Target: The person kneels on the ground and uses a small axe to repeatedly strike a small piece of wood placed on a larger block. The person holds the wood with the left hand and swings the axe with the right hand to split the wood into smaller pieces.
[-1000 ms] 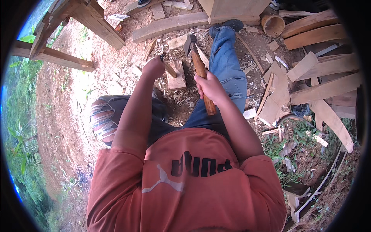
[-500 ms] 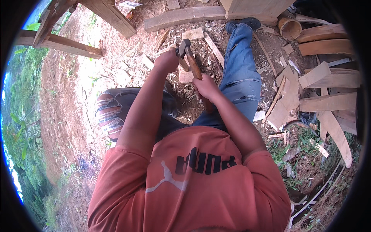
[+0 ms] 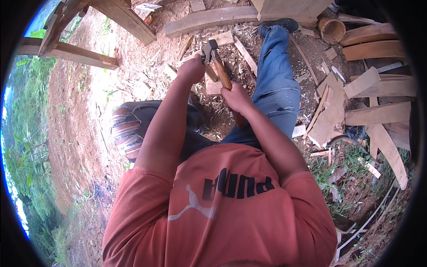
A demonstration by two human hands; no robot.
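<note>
taking the wooden block on the ground as the landmark, the relation that counts is how the hammer lies across to the left hand. the right hand is just to the right of the block and a little nearer the body, wrapped round the hammer's wooden handle, whose butt end reaches back toward the body from there. the hammer's long axis slants away from that hand, passing over the block's right side as seen from above, so its dark head sits beyond the block, leaning slightly left. the left hand is curled into a fist to the left of the block and a bit beyond it, seemingly closed round a dark piece that shows at its fingers, on the block's far side and close beside the hammer head; whether the two touch cannot be told. a narrow wooden piece slants from the fist down toward the block, but whether it is joined to the dark piece is hidden. in this view the right hand looks nearer the block, while the left is nearer the hammer head. wood chips lie between the block and the body.
</note>
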